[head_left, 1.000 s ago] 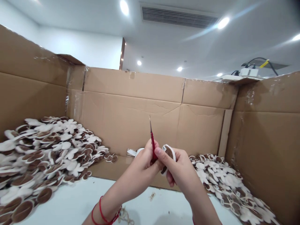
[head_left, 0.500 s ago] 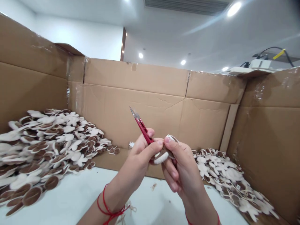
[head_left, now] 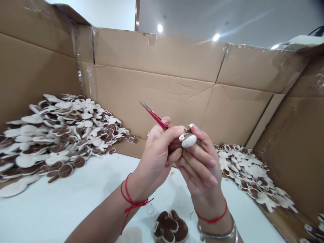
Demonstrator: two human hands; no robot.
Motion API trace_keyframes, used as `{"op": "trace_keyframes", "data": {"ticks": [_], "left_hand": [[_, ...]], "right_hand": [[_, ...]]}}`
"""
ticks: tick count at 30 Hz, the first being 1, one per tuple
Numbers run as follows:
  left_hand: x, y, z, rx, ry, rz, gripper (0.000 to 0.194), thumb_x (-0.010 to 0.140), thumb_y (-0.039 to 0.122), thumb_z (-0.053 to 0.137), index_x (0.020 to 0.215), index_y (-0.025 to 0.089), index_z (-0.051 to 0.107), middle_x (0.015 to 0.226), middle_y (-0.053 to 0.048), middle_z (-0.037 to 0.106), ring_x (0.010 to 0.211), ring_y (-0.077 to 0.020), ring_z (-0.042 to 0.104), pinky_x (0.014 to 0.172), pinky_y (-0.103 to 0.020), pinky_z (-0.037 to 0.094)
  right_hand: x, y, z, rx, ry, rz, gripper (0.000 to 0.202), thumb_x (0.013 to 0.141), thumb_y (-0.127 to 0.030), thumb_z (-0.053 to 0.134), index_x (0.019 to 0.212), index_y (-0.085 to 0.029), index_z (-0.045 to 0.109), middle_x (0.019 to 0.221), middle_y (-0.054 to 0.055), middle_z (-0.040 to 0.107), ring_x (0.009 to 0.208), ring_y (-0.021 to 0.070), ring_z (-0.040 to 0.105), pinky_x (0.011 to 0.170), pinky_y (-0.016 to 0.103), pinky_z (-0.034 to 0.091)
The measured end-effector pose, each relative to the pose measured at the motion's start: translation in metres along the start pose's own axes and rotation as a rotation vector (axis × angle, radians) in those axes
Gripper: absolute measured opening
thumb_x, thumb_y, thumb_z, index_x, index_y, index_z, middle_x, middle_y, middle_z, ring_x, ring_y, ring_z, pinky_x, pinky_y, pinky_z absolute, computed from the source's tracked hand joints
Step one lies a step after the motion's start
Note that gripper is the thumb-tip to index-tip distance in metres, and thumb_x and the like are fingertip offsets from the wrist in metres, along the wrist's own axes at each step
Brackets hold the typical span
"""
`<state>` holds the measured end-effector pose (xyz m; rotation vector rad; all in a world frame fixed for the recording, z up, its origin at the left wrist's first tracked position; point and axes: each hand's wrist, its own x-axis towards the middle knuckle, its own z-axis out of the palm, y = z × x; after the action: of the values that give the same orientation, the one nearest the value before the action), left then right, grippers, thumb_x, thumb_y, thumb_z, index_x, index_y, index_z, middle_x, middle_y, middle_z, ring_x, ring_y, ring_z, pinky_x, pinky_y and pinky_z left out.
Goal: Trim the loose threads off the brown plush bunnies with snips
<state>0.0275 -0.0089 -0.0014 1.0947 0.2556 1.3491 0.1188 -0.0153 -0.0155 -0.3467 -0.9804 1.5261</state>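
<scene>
My left hand (head_left: pixel 158 148) is closed around red-handled thread snips (head_left: pixel 159 120), their blades pointing up and to the left. Its thumb and forefinger also pinch at the edge of a small brown-and-white plush piece (head_left: pixel 189 141). That piece has a cream cord loop and a white tag, and the fingers hide part of it. My right hand (head_left: pixel 202 162) grips the same piece from the other side, thumb by the tag. Below the hands, brown plush pieces (head_left: pixel 169 225) with pale edges lie on the white table surface (head_left: pixel 101 199).
A large heap of brown-and-white plush pieces (head_left: pixel 68 130) is on the left. Another pile (head_left: pixel 248 172), with cords and tags, lies on the right. Cardboard walls (head_left: pixel 121 91) enclose the back and sides. Small thread scraps lie on the table.
The view has tilted down, bringing brown plush pieces below my hands into sight. The held piece has turned so its cord loop and tag show, and my right fingers have spread out beneath it.
</scene>
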Motion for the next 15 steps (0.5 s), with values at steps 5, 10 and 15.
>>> {"op": "trace_keyframes", "data": {"ticks": [5,10,15], "left_hand": [[-0.009,0.002,0.005,-0.023,0.067,0.011,0.029,0.077,0.016,0.058,0.085,0.024,0.031,0.05,0.014,0.038,0.033,-0.0004,0.016,0.027,-0.006,0.021],[-0.015,0.007,0.006,0.01,-0.004,0.03,0.032,0.076,0.018,0.06,0.087,0.025,0.031,0.051,0.015,0.038,0.032,-0.0005,0.017,0.028,-0.007,0.02],[-0.01,0.014,-0.005,0.28,-0.082,0.026,0.029,0.084,0.03,0.06,0.089,0.025,0.032,0.054,0.012,0.041,0.04,-0.0048,0.038,0.037,-0.011,0.032]], "right_hand": [[-0.002,0.009,-0.002,0.066,-0.124,-0.049,0.061,0.09,-0.042,0.046,0.038,-0.026,0.019,0.022,-0.014,0.01,0.013,0.0011,0.006,0.018,0.011,0.013],[-0.009,0.006,-0.002,-0.021,-0.231,-0.07,0.055,0.089,-0.047,0.049,0.042,-0.024,0.034,0.023,-0.015,0.013,0.013,0.0016,0.011,0.018,0.011,0.014],[-0.008,-0.011,-0.015,-0.391,-0.175,-0.138,0.048,0.089,-0.055,0.053,0.062,-0.016,0.06,0.034,-0.006,0.044,0.023,0.0071,0.042,0.024,0.014,0.028]]}}
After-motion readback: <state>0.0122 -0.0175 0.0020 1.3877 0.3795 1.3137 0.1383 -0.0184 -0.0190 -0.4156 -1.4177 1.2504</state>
